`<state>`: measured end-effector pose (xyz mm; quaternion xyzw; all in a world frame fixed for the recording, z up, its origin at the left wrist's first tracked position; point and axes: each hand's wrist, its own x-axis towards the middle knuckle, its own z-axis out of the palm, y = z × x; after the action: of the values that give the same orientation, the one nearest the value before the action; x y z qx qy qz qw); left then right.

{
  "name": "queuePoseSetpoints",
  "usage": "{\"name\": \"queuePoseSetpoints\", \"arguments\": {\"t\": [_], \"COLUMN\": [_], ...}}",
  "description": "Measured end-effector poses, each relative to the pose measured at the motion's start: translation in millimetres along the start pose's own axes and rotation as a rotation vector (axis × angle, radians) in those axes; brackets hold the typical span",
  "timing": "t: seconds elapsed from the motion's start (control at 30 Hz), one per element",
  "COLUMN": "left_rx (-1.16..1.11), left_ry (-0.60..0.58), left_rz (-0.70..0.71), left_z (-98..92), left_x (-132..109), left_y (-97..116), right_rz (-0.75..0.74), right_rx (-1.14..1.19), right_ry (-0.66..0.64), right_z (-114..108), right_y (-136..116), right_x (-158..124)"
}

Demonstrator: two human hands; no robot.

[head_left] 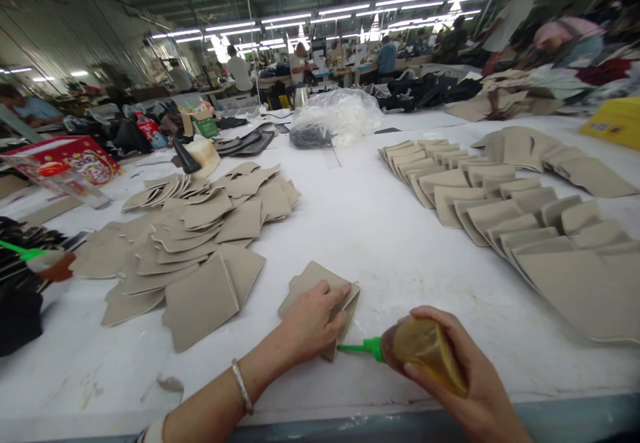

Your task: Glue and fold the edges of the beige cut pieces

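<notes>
My left hand point(313, 320) grips a beige leather-like piece point(305, 282) against the table, with the index finger and thumb at its right edge. That edge shows a folded or second layer partly raised; what lies under my palm is hidden. In my right hand point(473, 363) is a tilted squeeze bottle point(425, 350) of amber liquid, my fingers wrapped around its body. Its thin green nozzle point(357, 347) points left, and the tip is at the lower right edge of the piece, close by my left thumb.
Overlapping beige pieces point(200, 236) lie in a heap at left, and more fan out in rows point(500, 216) at right. Another green-tipped bottle point(50, 263) lies far left. Behind are a clear plastic bag point(345, 113), a red box point(90, 160) and a yellow box point(615, 123). People work farther back.
</notes>
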<state>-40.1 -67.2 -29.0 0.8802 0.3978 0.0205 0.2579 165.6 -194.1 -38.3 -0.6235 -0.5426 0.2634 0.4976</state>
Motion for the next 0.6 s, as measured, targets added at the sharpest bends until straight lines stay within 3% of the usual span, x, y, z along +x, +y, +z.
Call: {"name": "queuePoseSetpoints", "arguments": {"t": [0.1,0.23,0.37,0.6], "left_rx": [-0.004,0.0,-0.002,-0.013], "left_ry": [0.007,-0.002,-0.006,-0.025], "left_rz": [0.002,-0.006,-0.011,-0.028], "left_z": [1.1,0.9,-0.8,-2.0], "left_x": [0.9,1.2,0.7,0.9], "left_y": [-1.4,-1.3,0.8,1.5], "right_rz": [-0.039,-0.012,-0.031,-0.038], "right_rx": [0.01,-0.006,0.098,0.04], "right_ry": [-0.069,-0.014,-0.085,-0.028], "right_z": [-4.6,-5.1,-1.6,-0.1], "right_y": [6.2,7.4,7.2,11.1], "right_x": [0.8,0.6,-0.7,-1.2]}}
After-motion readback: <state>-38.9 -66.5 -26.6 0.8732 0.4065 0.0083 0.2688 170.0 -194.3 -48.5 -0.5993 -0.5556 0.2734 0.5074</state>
